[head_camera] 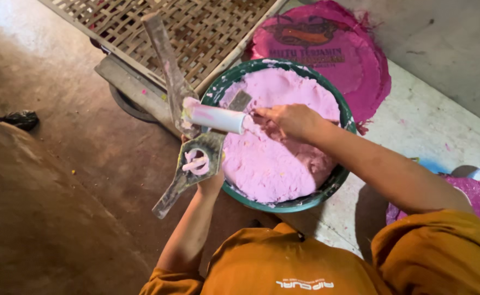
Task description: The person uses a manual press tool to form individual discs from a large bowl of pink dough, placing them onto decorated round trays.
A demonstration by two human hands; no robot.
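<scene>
— What's taking up most of the room there?

— The woven bamboo tray (207, 27) is lying at the far side, flat on its frame. Nearer, on the pale mat (414, 125), a green basin (341, 177) is sitting right in front of the person, within easy reach of both arms. It's heaped with pink dough (272, 158).

— And that pink sheet beyond it?

— A dough-stained plastic bag (332, 49), lying flat at the far right, partly behind the basin.

— What are the hands doing?

— The right hand (289, 121) is pressing its fingers into the dough at the basin's far side, seemingly pinching some up. The left hand (210, 183) is gripping a metal hand press (188, 136) at the basin's left rim; it's mostly hidden behind the tool. The press's white cylinder (218, 118) is pointing over the basin, I'd guess so dough goes straight in.
</scene>
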